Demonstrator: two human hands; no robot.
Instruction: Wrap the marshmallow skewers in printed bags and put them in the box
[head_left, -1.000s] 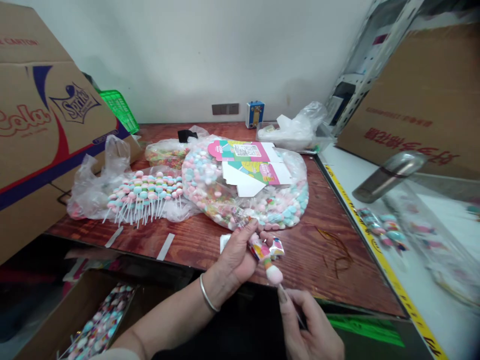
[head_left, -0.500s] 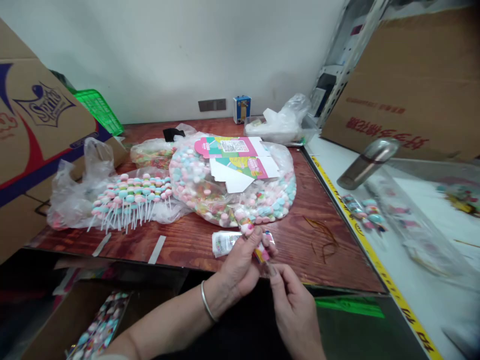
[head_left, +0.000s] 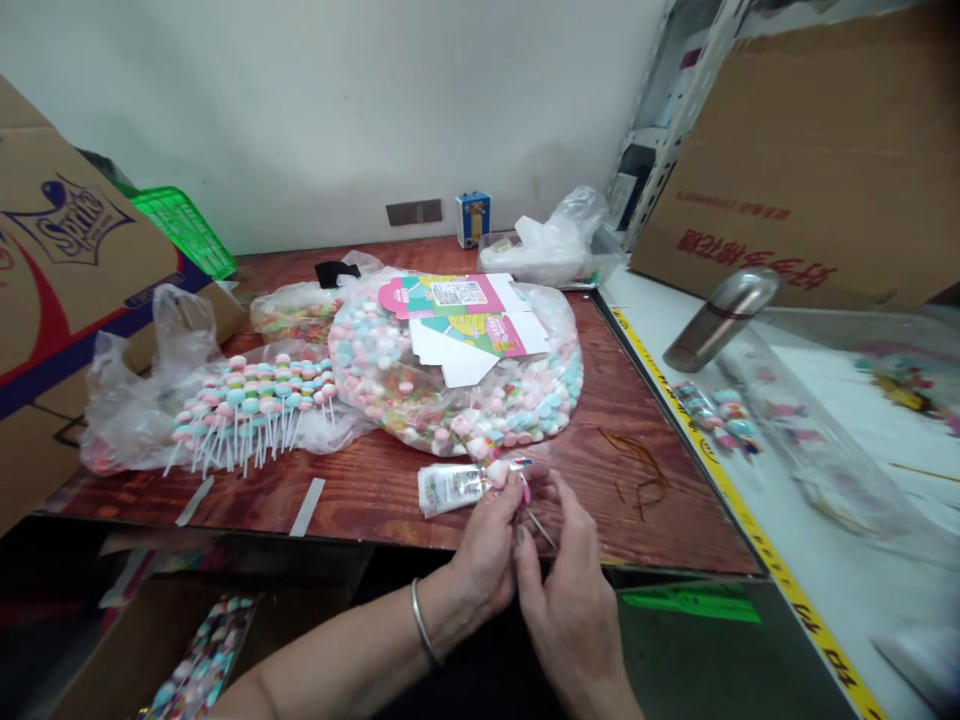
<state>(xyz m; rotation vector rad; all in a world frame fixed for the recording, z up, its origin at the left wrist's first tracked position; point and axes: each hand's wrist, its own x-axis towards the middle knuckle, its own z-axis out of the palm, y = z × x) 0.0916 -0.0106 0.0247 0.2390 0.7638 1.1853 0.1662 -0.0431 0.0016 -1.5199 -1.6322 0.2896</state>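
My left hand (head_left: 487, 545) is closed around a wrapped marshmallow lollipop (head_left: 497, 472), whose pink and white top points away from me. My right hand (head_left: 574, 580) meets it at the lower end, thumb and fingers curled about the thin white stick (head_left: 541, 528). Exactly what the right fingertips pinch is partly hidden. Just behind the left hand lies a stack of clear printed wrappers (head_left: 450, 488). Thin gold ties (head_left: 641, 470) lie on the table to the right of my hands.
A big bag of marshmallows (head_left: 367, 390) bears a flattened printed carton (head_left: 465, 310). Marshmallow sticks (head_left: 255, 395) are piled at left. A steel flask (head_left: 720, 320) and wrapped lollipops (head_left: 724, 415) lie on the white right surface. An open box (head_left: 97, 660) sits below left.
My right hand has moved up and in against the left, its fingers now curled around the lollipop's lower end. The lollipop has sunk deeper into the hands. The view has shifted slightly.
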